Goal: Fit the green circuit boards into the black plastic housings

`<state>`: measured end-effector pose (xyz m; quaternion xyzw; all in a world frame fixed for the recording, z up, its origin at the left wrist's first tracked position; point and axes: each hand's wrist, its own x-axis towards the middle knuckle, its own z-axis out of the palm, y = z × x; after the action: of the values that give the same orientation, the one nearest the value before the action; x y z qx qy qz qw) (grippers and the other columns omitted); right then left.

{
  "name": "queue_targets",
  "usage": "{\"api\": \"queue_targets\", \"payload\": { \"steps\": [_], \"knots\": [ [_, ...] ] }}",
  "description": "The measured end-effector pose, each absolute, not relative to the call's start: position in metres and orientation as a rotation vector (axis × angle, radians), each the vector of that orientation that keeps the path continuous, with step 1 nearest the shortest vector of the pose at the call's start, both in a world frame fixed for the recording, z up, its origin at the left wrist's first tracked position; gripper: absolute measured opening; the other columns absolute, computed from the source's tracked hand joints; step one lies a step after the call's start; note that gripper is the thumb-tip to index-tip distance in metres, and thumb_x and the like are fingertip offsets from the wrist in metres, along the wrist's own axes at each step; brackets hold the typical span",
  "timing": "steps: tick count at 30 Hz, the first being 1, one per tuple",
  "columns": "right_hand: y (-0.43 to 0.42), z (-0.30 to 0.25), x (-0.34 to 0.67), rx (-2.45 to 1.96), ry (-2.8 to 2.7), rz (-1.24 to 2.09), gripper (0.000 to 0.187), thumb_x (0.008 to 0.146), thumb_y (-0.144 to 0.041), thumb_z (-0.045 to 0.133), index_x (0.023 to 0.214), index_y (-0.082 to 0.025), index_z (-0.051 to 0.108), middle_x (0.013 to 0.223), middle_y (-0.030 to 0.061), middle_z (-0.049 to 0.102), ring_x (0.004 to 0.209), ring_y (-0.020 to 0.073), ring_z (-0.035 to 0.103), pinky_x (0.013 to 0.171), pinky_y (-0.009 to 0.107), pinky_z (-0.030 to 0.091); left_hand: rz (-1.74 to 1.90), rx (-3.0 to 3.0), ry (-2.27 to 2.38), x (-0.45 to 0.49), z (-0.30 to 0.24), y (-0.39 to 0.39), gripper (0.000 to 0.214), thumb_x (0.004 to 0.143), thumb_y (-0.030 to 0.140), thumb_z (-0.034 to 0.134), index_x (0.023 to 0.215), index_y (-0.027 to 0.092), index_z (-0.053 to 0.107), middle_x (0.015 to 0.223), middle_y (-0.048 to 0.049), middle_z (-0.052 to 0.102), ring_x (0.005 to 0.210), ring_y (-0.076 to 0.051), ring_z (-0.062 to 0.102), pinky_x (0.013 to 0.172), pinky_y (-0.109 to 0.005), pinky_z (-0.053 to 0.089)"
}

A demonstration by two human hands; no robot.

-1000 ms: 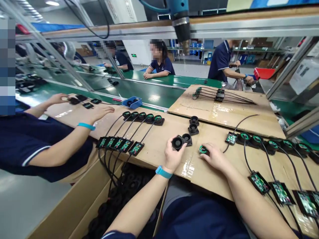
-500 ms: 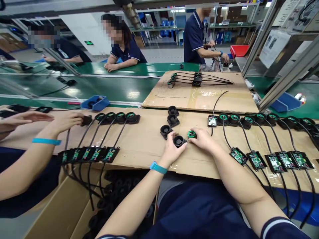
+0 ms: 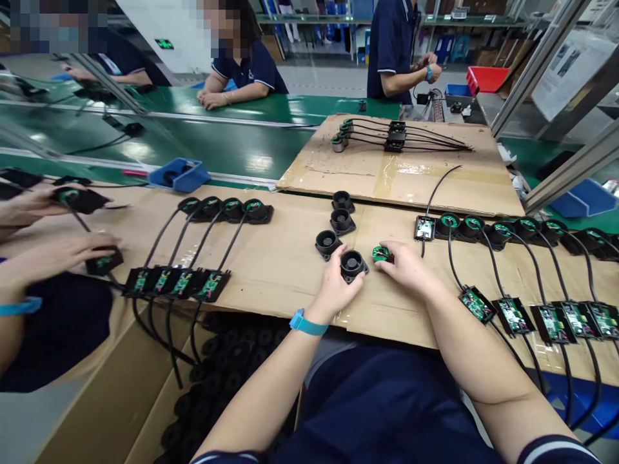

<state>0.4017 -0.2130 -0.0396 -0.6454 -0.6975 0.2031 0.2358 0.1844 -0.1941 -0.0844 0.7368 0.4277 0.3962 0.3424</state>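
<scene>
My left hand [image 3: 336, 290] is closed around the near side of a round black plastic housing [image 3: 353, 263] with a square flange, its open top facing up. In my right hand [image 3: 409, 269] is a round part with a green circuit board [image 3: 380, 254] and thin wires on its face, gripped at the edge, just right of the housing and apart from it. Behind the left hand are three more black housings [image 3: 327, 241] in a loose line. A rectangular black case with a circuit board [image 3: 425, 228] and black cable lies beyond the right hand.
On the right, housings with green boards [image 3: 472, 224] are cabled to open circuit-board cases [image 3: 513, 315]; a similar group [image 3: 211, 283] lies left. A co-worker's hands [image 3: 72, 254] hold parts at far left. Cardboard [image 3: 271, 270] covers the bench. A blue bin [image 3: 178, 175] stands behind. A metal post [image 3: 536, 71] rises right.
The co-worker at left has lifted a cabled housing and case out of the left row and moved them left. My hands keep their holds, nearly still. The view has shifted slightly.
</scene>
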Motion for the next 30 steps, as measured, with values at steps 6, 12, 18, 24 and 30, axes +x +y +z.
{"api": "queue_targets", "payload": {
  "steps": [6, 12, 18, 24, 30],
  "knots": [
    [-0.213, -0.04, 0.399, -1.787, -1.869, 0.565, 0.048, 0.086, -0.024, 0.073, 0.132, -0.013, 0.065, 0.129, 0.0166, 0.07, 0.121, 0.0305, 0.066, 0.106, 0.043, 0.051, 1.067, 1.868, 1.149, 0.185, -0.084, -0.193, 0.053, 0.082, 0.029, 0.074, 0.131, 0.022, 0.054, 0.128, -0.0105, 0.067, 0.118, -0.027, 0.066, 0.105, -0.046, 0.053],
    [-0.212, -0.044, 0.398, -1.755, -1.849, 0.502, 0.039, 0.084, -0.021, 0.075, 0.123, -0.015, 0.07, 0.116, 0.0147, 0.075, 0.111, 0.0304, 0.07, 0.1, 0.045, 0.055, 1.172, 1.904, 1.18, 0.186, -0.084, -0.194, 0.052, 0.083, 0.031, 0.078, 0.129, 0.023, 0.057, 0.126, -0.0089, 0.067, 0.118, -0.026, 0.065, 0.107, -0.045, 0.051],
    [-0.23, -0.031, 0.377, -1.372, -1.633, 0.181, 0.041, 0.09, -0.032, 0.073, 0.128, -0.017, 0.068, 0.122, 0.0138, 0.073, 0.11, 0.0273, 0.072, 0.1, 0.042, 0.058, 1.285, 1.983, 1.182, 0.186, -0.086, -0.195, 0.052, 0.083, 0.029, 0.079, 0.13, 0.023, 0.057, 0.127, -0.0098, 0.067, 0.12, -0.026, 0.065, 0.108, -0.046, 0.052],
    [-0.242, -0.038, 0.348, -1.2, -1.753, 0.131, 0.042, 0.096, -0.034, 0.067, 0.134, -0.018, 0.064, 0.122, 0.0136, 0.073, 0.109, 0.0258, 0.073, 0.098, 0.039, 0.061, 1.356, 2.104, 1.034, 0.186, -0.086, -0.197, 0.048, 0.087, 0.02, 0.072, 0.132, 0.022, 0.055, 0.13, -0.0117, 0.063, 0.125, -0.027, 0.06, 0.11, -0.05, 0.051],
    [-0.239, -0.048, 0.344, -1.172, -1.766, 0.056, 0.041, 0.097, -0.032, 0.065, 0.135, -0.017, 0.063, 0.123, 0.0151, 0.073, 0.109, 0.0271, 0.072, 0.098, 0.041, 0.061, 1.346, 2.096, 0.986, 0.187, -0.084, -0.198, 0.049, 0.087, 0.015, 0.069, 0.133, 0.022, 0.055, 0.131, -0.0115, 0.063, 0.126, -0.026, 0.059, 0.111, -0.051, 0.05]
  ]
}}
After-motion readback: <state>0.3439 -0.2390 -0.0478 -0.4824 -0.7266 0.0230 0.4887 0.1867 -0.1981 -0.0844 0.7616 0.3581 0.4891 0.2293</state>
